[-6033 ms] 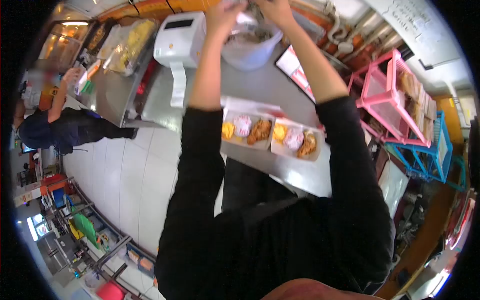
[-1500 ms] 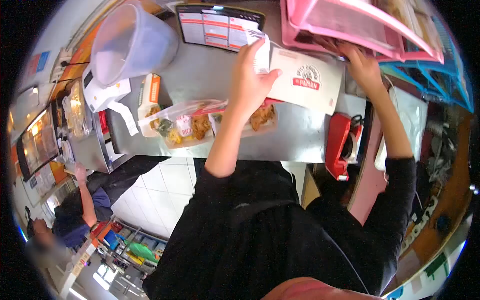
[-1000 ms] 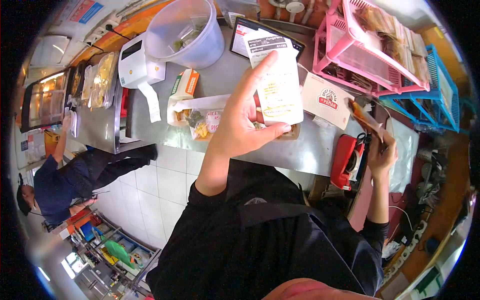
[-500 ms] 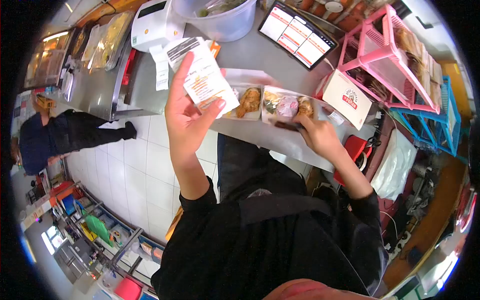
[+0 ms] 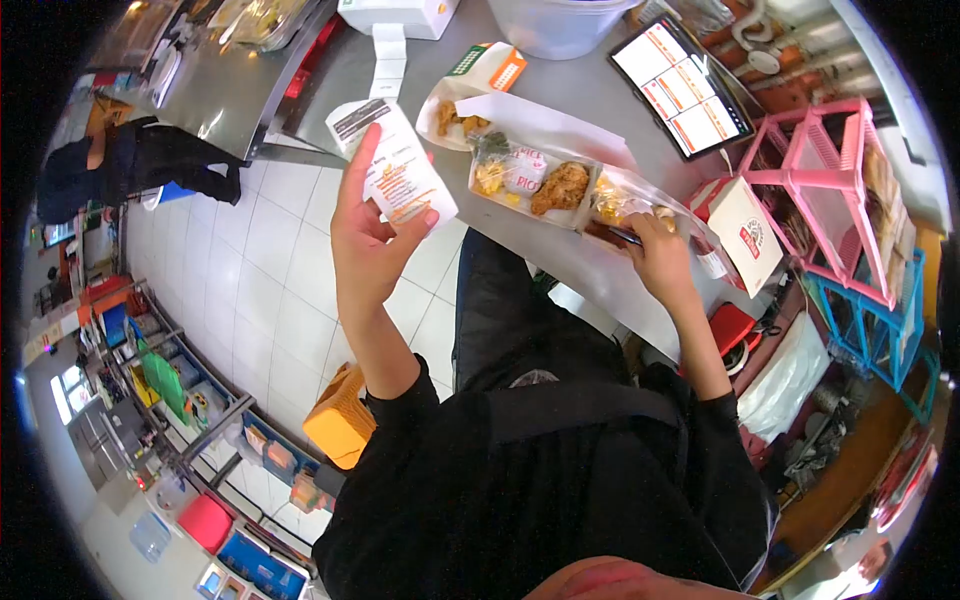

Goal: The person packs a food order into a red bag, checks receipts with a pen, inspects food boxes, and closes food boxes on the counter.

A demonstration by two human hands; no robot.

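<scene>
Between the thumb and fingers of my left hand [image 5: 365, 245] is a printed paper receipt [image 5: 408, 178], raised in front of the counter. My right hand [image 5: 663, 262] is closed around a slim dark pen-like stick [image 5: 626, 236], whose kind I cannot make out. That hand is over the right-hand open food box [image 5: 600, 190], partly hiding its contents. Beside it, another open box [image 5: 510, 205] holds a piece of fried chicken [image 5: 562, 188] and a wrapped rice portion [image 5: 524, 168]. Farther left, a third open box [image 5: 432, 118] contains fried pieces [image 5: 460, 122].
A tablet [image 5: 682, 85] and a plastic tub [image 5: 560, 30] stand at the back of the metal counter [image 5: 440, 65]. A white printer [image 5: 400, 15] trails paper. At right are a printed carton [image 5: 748, 235] and a pink rack [image 5: 820, 170]. Another person [image 5: 130, 165] is at far left.
The view has shifted, bringing the third food box and more of the counter into sight. My left hand still holds the receipt; my right hand remains at the right-hand box.
</scene>
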